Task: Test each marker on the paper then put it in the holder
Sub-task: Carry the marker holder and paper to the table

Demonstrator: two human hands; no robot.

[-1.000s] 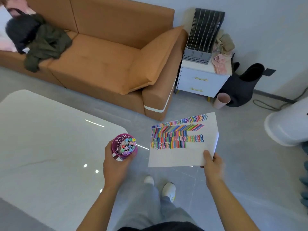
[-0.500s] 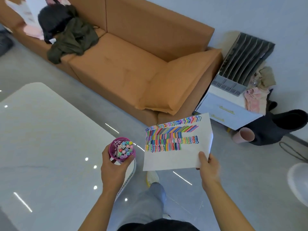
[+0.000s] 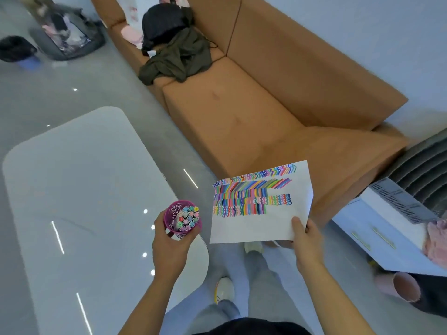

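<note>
Down at six o'clock: pale grey trouser legs and a white shoe (image 3: 225, 290) on the grey floor. Left hand (image 3: 169, 247) at seven o'clock, fingers wrapped round the purple perforated round marker holder (image 3: 173, 215). It's held upright and off the surface, over the near corner of the glossy white rounded table (image 3: 84, 201). The holder is packed with capped pastel markers (image 3: 188, 217), cap ends up.

Right hand (image 3: 307, 243) at five o'clock, thumb on top, pinching the lower right corner of the white paper sheet (image 3: 254, 226). The fingers underneath are hidden, probably curled against the back. The sheet is held in the air just right of the holder, not touching it. Rows of multicoloured strokes and squiggles fill its upper half, with the lower part blank.

Further out, at one o'clock, sits the long orange fabric sofa (image 3: 242, 112). A crumpled dark olive jacket (image 3: 176, 56) lies on its seat near twelve.
</note>
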